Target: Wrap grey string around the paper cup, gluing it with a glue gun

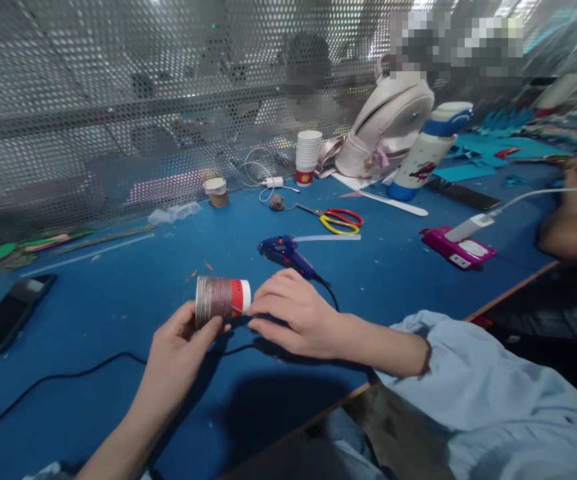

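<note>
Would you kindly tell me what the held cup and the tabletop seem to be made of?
The cup is probably paper, matte white with a red printed band, mostly wrapped in dull brownish ribbed stuff, perhaps cord. The tabletop is matte blue, possibly felt or a mat: no gloss, specks cling.

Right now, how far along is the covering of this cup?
Done: a brownish covering wraps most of the cup. In hand: the left hand grips it sideways, with the right hand at its red end. To do: that end is bare; the glue gun lies behind.
</note>
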`<state>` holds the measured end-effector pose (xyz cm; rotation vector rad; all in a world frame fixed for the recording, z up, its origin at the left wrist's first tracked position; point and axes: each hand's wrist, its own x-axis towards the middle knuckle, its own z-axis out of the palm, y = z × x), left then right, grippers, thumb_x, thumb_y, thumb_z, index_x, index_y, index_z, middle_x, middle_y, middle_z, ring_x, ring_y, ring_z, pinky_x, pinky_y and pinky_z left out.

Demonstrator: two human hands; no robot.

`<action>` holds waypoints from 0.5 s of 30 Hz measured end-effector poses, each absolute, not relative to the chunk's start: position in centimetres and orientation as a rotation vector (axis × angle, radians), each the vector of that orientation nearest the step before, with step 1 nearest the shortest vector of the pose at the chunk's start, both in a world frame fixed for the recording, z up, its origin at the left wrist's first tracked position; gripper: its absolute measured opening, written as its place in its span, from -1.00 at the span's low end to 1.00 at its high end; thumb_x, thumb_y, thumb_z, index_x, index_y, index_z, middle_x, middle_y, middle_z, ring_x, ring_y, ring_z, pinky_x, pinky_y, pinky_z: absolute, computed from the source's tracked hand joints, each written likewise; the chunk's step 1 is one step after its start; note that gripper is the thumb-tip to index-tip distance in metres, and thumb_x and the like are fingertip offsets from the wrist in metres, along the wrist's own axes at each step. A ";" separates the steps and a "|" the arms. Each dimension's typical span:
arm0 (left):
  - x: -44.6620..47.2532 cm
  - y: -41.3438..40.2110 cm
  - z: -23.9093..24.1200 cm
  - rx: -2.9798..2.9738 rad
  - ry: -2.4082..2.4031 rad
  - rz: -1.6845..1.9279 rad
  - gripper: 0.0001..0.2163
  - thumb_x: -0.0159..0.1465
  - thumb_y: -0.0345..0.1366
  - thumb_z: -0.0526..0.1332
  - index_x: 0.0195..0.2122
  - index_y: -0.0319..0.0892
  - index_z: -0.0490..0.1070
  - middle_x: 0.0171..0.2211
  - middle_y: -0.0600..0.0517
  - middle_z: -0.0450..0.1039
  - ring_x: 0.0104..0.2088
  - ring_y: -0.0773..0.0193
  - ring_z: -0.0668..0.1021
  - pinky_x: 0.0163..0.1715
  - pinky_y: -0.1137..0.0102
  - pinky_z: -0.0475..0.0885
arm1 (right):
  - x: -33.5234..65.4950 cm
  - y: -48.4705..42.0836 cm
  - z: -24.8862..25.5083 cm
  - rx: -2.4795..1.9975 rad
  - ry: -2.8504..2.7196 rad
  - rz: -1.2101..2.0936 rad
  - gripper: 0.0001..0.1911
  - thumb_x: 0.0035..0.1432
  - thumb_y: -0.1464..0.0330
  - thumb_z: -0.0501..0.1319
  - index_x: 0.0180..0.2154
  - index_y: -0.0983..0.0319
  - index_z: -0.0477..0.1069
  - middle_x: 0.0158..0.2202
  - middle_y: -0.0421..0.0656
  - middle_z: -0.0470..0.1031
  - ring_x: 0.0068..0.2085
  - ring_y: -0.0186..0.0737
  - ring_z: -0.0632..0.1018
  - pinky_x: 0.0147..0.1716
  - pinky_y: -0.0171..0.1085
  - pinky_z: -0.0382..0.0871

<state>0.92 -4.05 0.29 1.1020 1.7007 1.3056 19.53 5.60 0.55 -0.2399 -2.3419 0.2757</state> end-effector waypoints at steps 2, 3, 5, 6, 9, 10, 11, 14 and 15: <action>0.9 -3.9 0.1 1.061 1.690 1.350 -0.75 0.10 -0.19 0.34 -0.22 -0.16 0.48 -0.35 0.08 0.55 -0.35 0.26 0.58 -0.26 0.43 0.43 | 20.2 6.0 0.7 -0.272 -2.326 0.328 -0.83 0.28 0.37 0.12 -0.27 0.32 0.43 -0.33 -0.10 0.52 -0.27 -0.27 0.49 -0.21 -0.22 0.25; 0.8 -3.8 0.0 1.045 1.680 1.365 -0.75 0.09 -0.20 0.34 -0.22 -0.16 0.48 -0.34 0.08 0.55 -0.35 0.27 0.59 -0.26 0.43 0.43 | 20.6 6.3 0.7 -0.299 -2.328 0.351 -0.84 0.28 0.39 0.11 -0.27 0.32 0.43 -0.35 -0.10 0.51 -0.28 -0.28 0.49 -0.22 -0.23 0.25; 0.8 -3.6 -0.2 1.015 1.649 1.383 -0.74 0.10 -0.20 0.34 -0.21 -0.16 0.48 -0.33 0.08 0.55 -0.34 0.27 0.59 -0.25 0.43 0.43 | 21.1 7.0 0.8 -0.354 -2.339 0.369 -0.85 0.28 0.41 0.10 -0.28 0.31 0.42 -0.36 -0.12 0.52 -0.30 -0.29 0.48 -0.24 -0.25 0.26; 0.8 -3.6 -0.2 1.000 1.631 1.384 -0.74 0.10 -0.20 0.34 -0.20 -0.16 0.48 -0.31 0.08 0.55 -0.34 0.27 0.59 -0.25 0.43 0.44 | 21.3 7.3 0.9 -0.373 -2.343 0.364 -0.86 0.28 0.41 0.10 -0.28 0.30 0.41 -0.36 -0.12 0.52 -0.30 -0.29 0.48 -0.24 -0.26 0.26; 0.9 -3.5 -0.4 0.974 1.600 1.364 -0.73 0.11 -0.19 0.34 -0.18 -0.17 0.48 -0.29 0.06 0.55 -0.34 0.27 0.59 -0.26 0.43 0.44 | 21.1 7.7 0.9 -0.375 -2.365 0.326 -0.85 0.29 0.40 0.08 -0.28 0.29 0.41 -0.35 -0.12 0.52 -0.29 -0.28 0.48 -0.25 -0.27 0.26; 0.9 -3.5 -0.4 0.974 1.598 1.356 -0.73 0.11 -0.19 0.34 -0.18 -0.16 0.48 -0.30 0.06 0.55 -0.35 0.28 0.59 -0.26 0.43 0.44 | 20.9 7.6 0.9 -0.362 -2.379 0.309 -0.85 0.29 0.40 0.08 -0.27 0.29 0.41 -0.34 -0.11 0.52 -0.28 -0.27 0.48 -0.25 -0.27 0.26; 1.0 -3.5 -0.4 0.978 1.598 1.349 -0.73 0.11 -0.20 0.34 -0.19 -0.16 0.48 -0.31 0.06 0.55 -0.36 0.29 0.59 -0.27 0.43 0.44 | 20.5 7.5 0.9 -0.342 -2.394 0.286 -0.84 0.28 0.40 0.08 -0.27 0.29 0.41 -0.33 -0.10 0.52 -0.27 -0.26 0.48 -0.26 -0.27 0.26; 1.0 -3.6 -0.6 0.999 1.596 1.335 -0.75 0.10 -0.21 0.34 -0.20 -0.17 0.48 -0.33 0.06 0.56 -0.37 0.29 0.58 -0.27 0.44 0.43 | 19.4 7.0 0.7 -0.266 -2.430 0.176 -0.83 0.27 0.39 0.09 -0.25 0.31 0.43 -0.29 -0.07 0.52 -0.26 -0.23 0.47 -0.27 -0.25 0.25; 1.0 -3.6 -0.6 1.004 1.596 1.333 -0.75 0.10 -0.22 0.34 -0.21 -0.17 0.48 -0.33 0.06 0.56 -0.37 0.29 0.59 -0.27 0.44 0.43 | 19.0 6.9 0.6 -0.246 -2.433 0.138 -0.82 0.27 0.38 0.09 -0.25 0.31 0.43 -0.29 -0.06 0.51 -0.26 -0.23 0.46 -0.27 -0.25 0.25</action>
